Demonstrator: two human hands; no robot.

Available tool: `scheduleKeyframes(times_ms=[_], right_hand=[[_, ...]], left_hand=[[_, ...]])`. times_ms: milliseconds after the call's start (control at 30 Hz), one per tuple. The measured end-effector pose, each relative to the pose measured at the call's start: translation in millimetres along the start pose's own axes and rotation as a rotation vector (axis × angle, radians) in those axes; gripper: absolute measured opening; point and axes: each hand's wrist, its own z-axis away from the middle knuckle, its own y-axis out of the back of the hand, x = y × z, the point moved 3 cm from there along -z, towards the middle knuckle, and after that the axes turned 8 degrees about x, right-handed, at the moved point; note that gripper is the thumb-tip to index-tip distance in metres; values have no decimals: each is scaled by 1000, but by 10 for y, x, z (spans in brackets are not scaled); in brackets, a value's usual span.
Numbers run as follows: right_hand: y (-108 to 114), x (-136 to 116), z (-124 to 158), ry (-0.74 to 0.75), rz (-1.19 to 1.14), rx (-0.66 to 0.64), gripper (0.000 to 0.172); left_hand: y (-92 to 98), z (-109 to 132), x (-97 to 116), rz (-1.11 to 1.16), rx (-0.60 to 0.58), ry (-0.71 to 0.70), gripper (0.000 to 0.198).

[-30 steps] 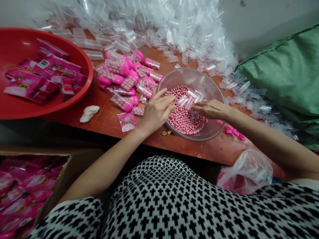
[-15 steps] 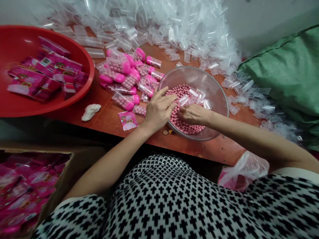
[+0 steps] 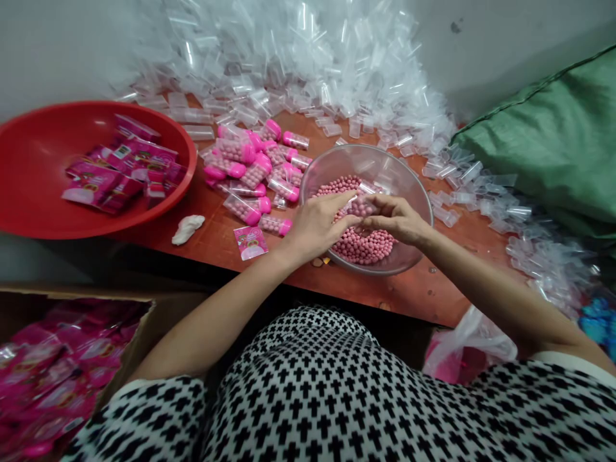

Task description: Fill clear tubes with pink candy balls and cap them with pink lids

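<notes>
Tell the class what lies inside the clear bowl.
The clear bowl holds a heap of pink balls and clear plastic tubes; the left hand and right hand cover its middle, hiding whatever lies beneath.

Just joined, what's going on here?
A person's left hand and right hand are over pink beads in a clear bowl, their fingers meeting at a small clear plastic tube. Pink-capped tubes of beads lie beside the bowl, with a heap of empty clear tubes behind.

Short-sleeved white top [image 3: 298, 391] — rows of small black crosses, a pale band at the sleeve [image 3: 572, 361]
</notes>
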Motion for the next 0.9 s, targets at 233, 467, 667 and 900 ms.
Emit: scheduleKeyframes(times_ms=[233,467,667,900], right_hand=[[104,19,106,83,-34,127,52],[665,-78,309,178,403,331,50],[1424,229,742,15,733,635,21],[1260,783,953,-377,1303,360,32]], left_hand=[[-291,-133,-85,557,-124,329,22],[-255,-99,-143,661,-23,498,42],[-263,-88,-128,603,62,535,33],[-274,-90,-25,534,35,606,30]])
